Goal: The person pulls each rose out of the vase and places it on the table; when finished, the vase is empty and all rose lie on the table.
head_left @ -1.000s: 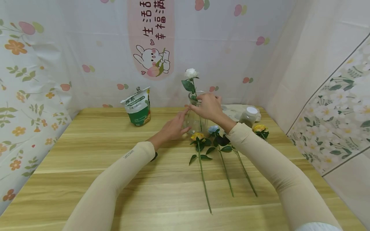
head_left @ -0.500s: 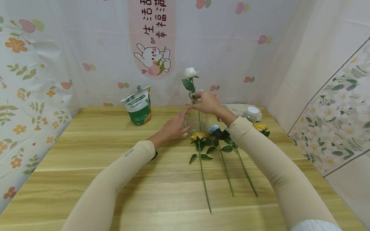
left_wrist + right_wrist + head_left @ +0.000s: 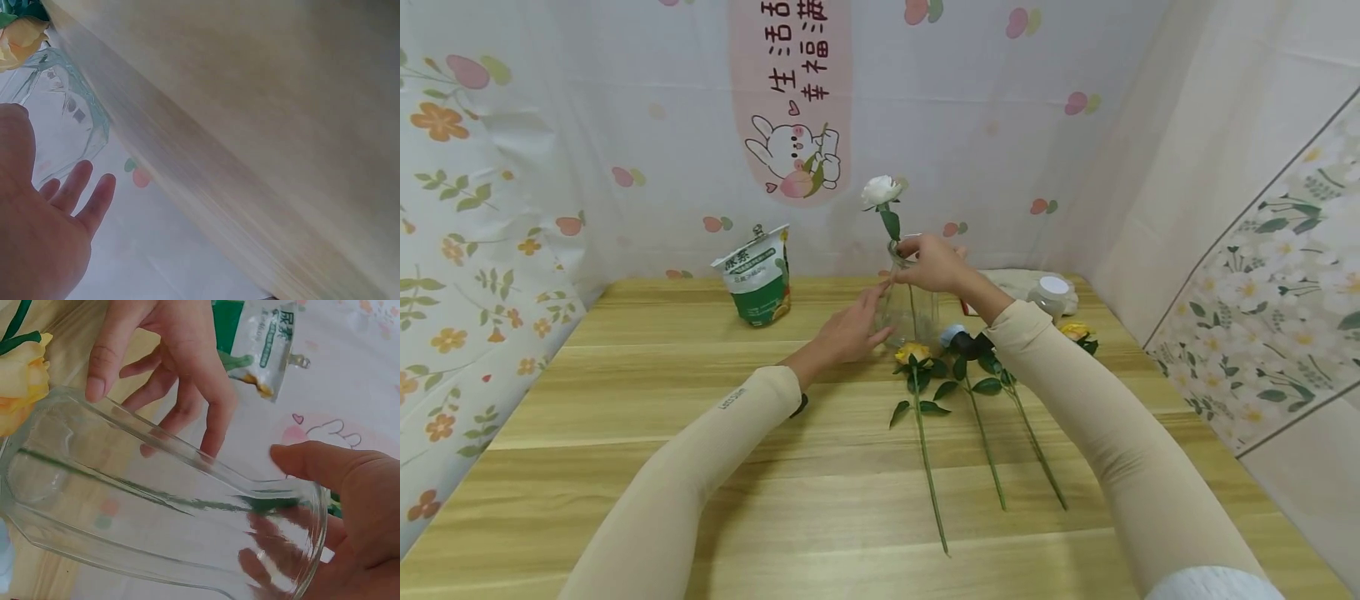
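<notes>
A clear glass vase stands upright on the wooden table, the stem of a white rose inside it. The rose's head leans left above the rim. My left hand is at the vase's left side; in the right wrist view its thumb and fingers lie spread along the glass. At the mouth is my right hand. Its thumb stands out apart from the fingers, and those fingers show through the glass behind the neck. Part of the rose's upper stem is hidden by this hand in the right wrist view.
A yellow rose and a pale blue rose lie before the vase, stems toward me. Another yellow rose lies right of my sleeve. A white-lidded jar stands behind it. A clipped green-and-white pouch stands at back left.
The white rose has tipped left, with its stem shifting inside the vase. My right hand has moved slightly at the rim. My left hand has stayed beside the vase.
</notes>
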